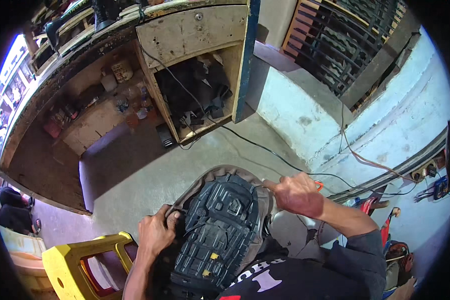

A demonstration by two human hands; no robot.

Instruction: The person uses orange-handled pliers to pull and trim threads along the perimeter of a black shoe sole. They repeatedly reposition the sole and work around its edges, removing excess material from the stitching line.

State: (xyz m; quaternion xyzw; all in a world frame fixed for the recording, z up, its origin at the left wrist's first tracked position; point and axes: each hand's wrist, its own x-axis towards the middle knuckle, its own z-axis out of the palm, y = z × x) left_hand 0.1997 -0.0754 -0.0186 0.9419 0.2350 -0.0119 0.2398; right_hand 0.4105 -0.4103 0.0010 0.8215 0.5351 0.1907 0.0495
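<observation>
A black ribbed plastic seat base, looking like a motorcycle seat turned underside up, rests against my body. Grey-brown cover material wraps around its rim, gathered in folds at the far end. On the left side, my left hand is closed on the cover's edge, thumb on top. My right hand is closed in a fist, pinching the cover at the far right corner. Just past its knuckles an orange loop shows; I cannot tell what it belongs to. Two yellow patches mark the base's near part.
A worn wooden workbench with open shelves stands ahead, dark scraps in one compartment. A black cable runs from it across the floor to the right wall. A yellow stool is at lower left. Tools with red handles lie at right.
</observation>
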